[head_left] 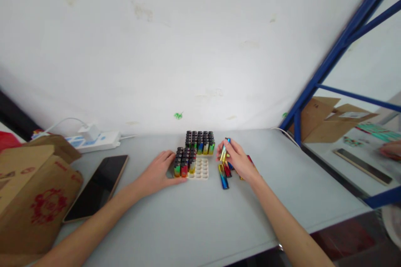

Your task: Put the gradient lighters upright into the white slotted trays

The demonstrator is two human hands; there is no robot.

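Note:
My right hand (236, 156) pinches a lighter (224, 152) with a shiny blue and yellow body, held upright above the table. Below it lie several loose lighters (223, 176) in blue, yellow and red, partly hidden by the hand. My left hand (159, 170) is wrapped round the left front corner of a white tray (205, 177), thumb along its front edge. Several rows of black-topped lighters (184, 162) stand upright in the tray's left part; round holes show bare on its right. Just behind stands another tray (213, 153), packed with upright lighters (199, 141).
On the left are a black phone (97, 187), an open cardboard box (37, 200) and a white power strip (102, 139) with a plugged-in charger. A blue metal frame (335, 48) borders the right. Beyond it are another cardboard box (319, 123) and another person's hand (391, 149).

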